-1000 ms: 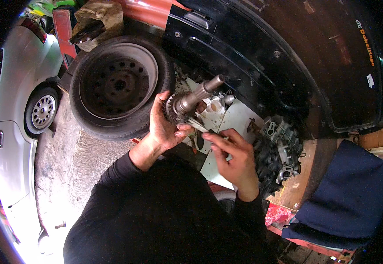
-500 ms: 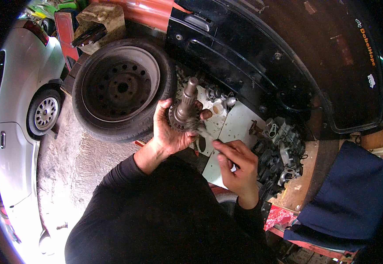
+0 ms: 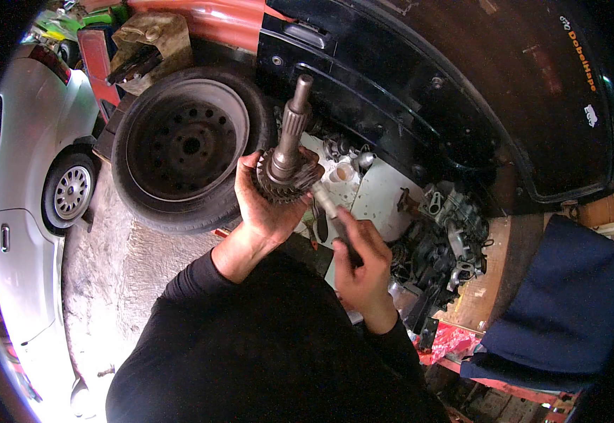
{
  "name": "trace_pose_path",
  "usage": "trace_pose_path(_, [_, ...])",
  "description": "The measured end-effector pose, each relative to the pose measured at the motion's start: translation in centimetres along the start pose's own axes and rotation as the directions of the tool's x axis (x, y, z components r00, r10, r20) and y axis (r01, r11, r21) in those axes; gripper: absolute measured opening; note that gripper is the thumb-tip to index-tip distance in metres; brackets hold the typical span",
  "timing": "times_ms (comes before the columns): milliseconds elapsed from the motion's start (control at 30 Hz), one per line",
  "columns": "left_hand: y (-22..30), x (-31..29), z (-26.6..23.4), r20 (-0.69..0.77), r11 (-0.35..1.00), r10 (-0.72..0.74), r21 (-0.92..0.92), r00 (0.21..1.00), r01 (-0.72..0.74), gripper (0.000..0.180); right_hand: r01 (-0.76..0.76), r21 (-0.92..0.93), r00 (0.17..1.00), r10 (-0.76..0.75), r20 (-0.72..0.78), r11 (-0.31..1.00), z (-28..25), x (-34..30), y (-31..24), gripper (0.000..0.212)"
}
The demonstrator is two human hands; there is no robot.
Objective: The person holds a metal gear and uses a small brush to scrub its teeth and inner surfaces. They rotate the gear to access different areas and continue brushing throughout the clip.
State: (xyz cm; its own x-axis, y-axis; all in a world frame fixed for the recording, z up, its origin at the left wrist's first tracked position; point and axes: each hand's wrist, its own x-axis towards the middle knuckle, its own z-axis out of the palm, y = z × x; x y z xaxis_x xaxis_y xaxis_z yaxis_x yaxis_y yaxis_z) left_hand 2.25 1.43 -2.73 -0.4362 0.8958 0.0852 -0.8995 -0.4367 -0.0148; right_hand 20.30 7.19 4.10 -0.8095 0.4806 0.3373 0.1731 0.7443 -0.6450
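My left hand (image 3: 259, 211) is wrapped round the toothed lower end of a metal gear shaft (image 3: 291, 137). The shaft's splined stem points up and away from me, and my palm supports the gear teeth from below. In my right hand (image 3: 365, 271) is a small brush (image 3: 326, 202) with a pale ferrule, gripped between thumb and fingers. Its dark tip meets the right side of the gear, beside my left fingertips. Blur softens the right fingers, and part of the handle is hidden in them.
A wheel with a tyre (image 3: 189, 204) lies just left of my hands. Beyond stands a black vehicle panel (image 3: 377, 92). Greasy metal engine parts (image 3: 455, 243) and a white board (image 3: 381, 204) are at the right, near dark blue cloth (image 3: 554, 303). A silver car (image 3: 28, 190) is far left.
The gear shaft has moved up slightly to the left and shows more of its length. My right hand has shifted left and a little down, with the brush still against the gear.
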Motion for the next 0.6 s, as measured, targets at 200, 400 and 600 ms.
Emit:
trace_pose_path(200, [-0.3,-0.2,-0.1,-0.063,0.983,0.143,0.122,0.988,-0.134,0.066,0.033,0.044,0.999,-0.032,-0.002,0.999,1.0,-1.0,-0.4,0.049])
trace_pose_path(400, [-0.3,0.3,-0.5,-0.052,0.977,0.187,0.109,0.981,-0.181,0.067,0.04,0.062,0.999,-0.041,0.014,0.997,1.0,-0.2,-0.7,0.048])
trace_pose_path(600, [-0.6,0.0,0.1,-0.164,0.971,0.215,0.138,0.963,-0.194,0.066,0.041,0.064,0.999,-0.043,0.031,0.997,1.2,-0.4,-0.8,0.043])
